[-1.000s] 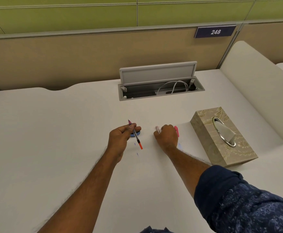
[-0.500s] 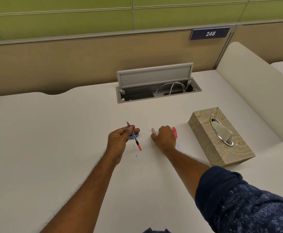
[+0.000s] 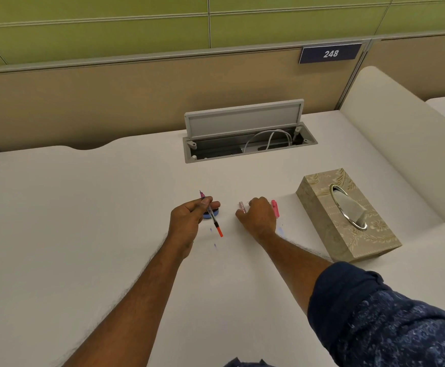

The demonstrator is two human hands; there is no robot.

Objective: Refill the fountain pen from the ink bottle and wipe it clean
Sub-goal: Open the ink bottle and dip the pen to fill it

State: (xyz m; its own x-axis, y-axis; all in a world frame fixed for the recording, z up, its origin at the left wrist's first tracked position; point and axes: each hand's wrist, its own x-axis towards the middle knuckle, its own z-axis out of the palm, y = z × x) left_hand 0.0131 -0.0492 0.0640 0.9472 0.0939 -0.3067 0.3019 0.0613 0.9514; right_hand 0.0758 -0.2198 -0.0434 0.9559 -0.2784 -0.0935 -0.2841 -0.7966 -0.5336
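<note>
Both arms reach out over the middle of the white tabletop (image 3: 83,221). The left hand (image 3: 187,221) pinches the fountain pen's inner section (image 3: 212,215) between thumb and fingertips, tilted, nib toward the far edge, orange end toward the near edge. Just under it is a blue round thing (image 3: 214,214), maybe the ink bottle; can't tell. The right hand (image 3: 258,217) is curled knuckles-up over a pink pen part (image 3: 275,208); grip unclear. The tissue box (image 3: 348,215) near the right edge has a tissue poking out of its oval slot.

White worktop (image 3: 83,221); tan partition (image 3: 110,102) behind, green panels (image 3: 97,22) above; number plate "248" (image 3: 330,53); open cable hatch (image 3: 245,133).
</note>
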